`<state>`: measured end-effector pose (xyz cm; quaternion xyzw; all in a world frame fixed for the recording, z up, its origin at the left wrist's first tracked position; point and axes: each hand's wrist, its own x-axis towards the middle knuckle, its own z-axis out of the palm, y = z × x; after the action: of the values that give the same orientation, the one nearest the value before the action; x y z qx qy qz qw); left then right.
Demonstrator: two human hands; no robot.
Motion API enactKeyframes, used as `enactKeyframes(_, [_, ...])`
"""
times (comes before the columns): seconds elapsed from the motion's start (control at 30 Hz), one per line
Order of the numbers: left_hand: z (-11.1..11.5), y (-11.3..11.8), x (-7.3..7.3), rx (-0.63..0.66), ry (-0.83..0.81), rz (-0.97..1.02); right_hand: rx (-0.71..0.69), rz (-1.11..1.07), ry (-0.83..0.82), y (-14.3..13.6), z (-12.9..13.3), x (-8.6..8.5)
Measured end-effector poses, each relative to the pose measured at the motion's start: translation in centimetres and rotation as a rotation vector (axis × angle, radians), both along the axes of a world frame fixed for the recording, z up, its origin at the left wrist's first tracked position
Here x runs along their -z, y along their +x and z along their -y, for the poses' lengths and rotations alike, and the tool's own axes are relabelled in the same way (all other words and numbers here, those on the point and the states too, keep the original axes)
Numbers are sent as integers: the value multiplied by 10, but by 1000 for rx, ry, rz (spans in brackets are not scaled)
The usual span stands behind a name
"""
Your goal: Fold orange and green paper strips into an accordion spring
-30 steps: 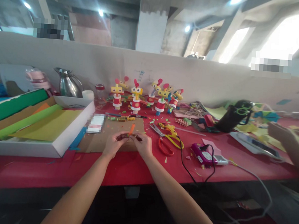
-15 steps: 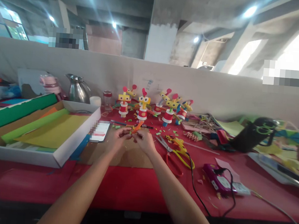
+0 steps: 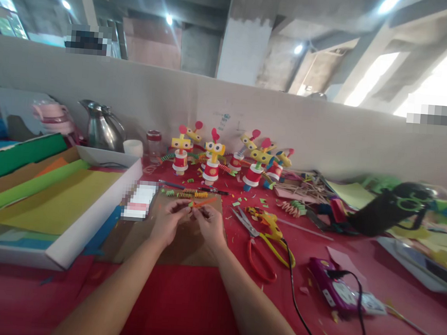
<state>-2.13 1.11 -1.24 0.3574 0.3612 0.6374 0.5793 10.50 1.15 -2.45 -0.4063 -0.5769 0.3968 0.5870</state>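
Note:
Over a brown board [image 3: 132, 245], both hands meet at an orange paper strip [image 3: 205, 202]. My left hand [image 3: 171, 219] pinches a small end of it, where a bit of green shows between the fingertips. My right hand [image 3: 208, 223] is closed on the strip from the other side, and its free end sticks out to the upper right. Just beyond the fingers lie coiled paper springs [image 3: 192, 194], striped yellow and black, and a green one. A pen [image 3: 210, 190] lies behind them. To the right of my right hand are scissors [image 3: 256, 237] with red and yellow handles.
Several paper-cup figures [image 3: 213, 161] stand at the back. A white box [image 3: 91, 219] of coloured paper and a phone [image 3: 140, 200] are on the left. On the right are a yellow glue gun [image 3: 269, 225], a purple power strip [image 3: 338, 287] with cords, and a black bottle [image 3: 388, 209].
The view has shifted slightly, with the table closer. The orange strip has swung from pointing steeply upward to lying flatter toward the right. Both hands still hold it.

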Motion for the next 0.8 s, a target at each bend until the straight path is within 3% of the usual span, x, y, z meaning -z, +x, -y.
enactKeyframes(0.33, [-5, 0, 5, -11, -146, 58, 96, 232, 41, -4, 12, 0])
enactKeyframes(0.63, [8, 9, 11, -65, -5, -216, 140, 446, 68, 5, 12, -4])
enactKeyframes(0.8, [12, 8, 10, -40, -10, -184, 129, 485, 89, 7, 14, -9])
